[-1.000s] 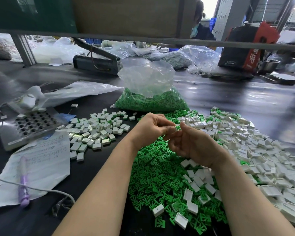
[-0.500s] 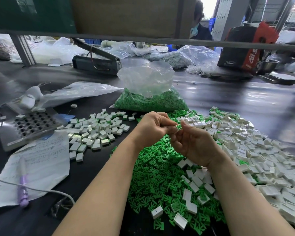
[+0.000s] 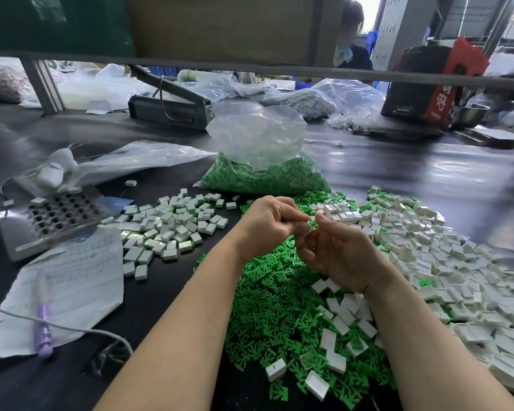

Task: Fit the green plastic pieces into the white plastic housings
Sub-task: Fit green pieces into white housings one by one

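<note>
2 hands meet above green pile, mid-surface. Left hand (image 3: 267, 225) fingers curled, grip pinching white housing (image 3: 311, 224) with green piece showing inside; right hand (image 3: 337, 253) fingertips also closed on same housing. Loose green pieces (image 3: 273, 304) heaped under wrists, too many to count. Empty white housings (image 3: 445, 262) spread right, uncountable. Filled housings (image 3: 172, 229) clustered left, several dozen. 1 clear bag of green pieces (image 3: 264, 173) behind. 1 perforated metal tray (image 3: 60, 215), 1 paper sheet (image 3: 77, 280), 1 purple pen (image 3: 43, 318) far left on dark surface (image 3: 413, 173).
</note>
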The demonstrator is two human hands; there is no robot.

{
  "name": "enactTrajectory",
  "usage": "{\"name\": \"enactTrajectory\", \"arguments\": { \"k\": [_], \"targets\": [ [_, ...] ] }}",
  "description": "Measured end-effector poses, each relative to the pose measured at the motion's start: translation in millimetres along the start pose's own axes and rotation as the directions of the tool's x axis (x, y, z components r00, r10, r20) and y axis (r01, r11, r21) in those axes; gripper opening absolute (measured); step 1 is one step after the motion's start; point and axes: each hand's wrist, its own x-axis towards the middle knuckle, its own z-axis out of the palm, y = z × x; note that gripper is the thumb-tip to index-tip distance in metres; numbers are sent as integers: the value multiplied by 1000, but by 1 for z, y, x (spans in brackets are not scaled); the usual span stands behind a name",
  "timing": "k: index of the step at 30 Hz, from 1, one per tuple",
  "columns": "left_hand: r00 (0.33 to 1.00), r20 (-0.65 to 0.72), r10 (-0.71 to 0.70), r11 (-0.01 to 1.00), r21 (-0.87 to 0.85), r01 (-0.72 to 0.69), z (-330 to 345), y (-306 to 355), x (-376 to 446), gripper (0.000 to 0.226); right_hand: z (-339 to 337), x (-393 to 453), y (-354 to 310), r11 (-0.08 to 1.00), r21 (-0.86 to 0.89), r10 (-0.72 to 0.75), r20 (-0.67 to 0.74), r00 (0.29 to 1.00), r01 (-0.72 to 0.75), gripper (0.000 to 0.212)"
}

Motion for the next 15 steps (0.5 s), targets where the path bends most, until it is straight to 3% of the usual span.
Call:
{"name": "enactTrajectory", "arguments": {
  "k": [15],
  "targets": [
    [999, 41, 0, 1000, -28, 1, -1, 3, 1, 17, -3, -1, 0, 997, 80, 2, -16, 1000, -1, 31]
  ]
}}
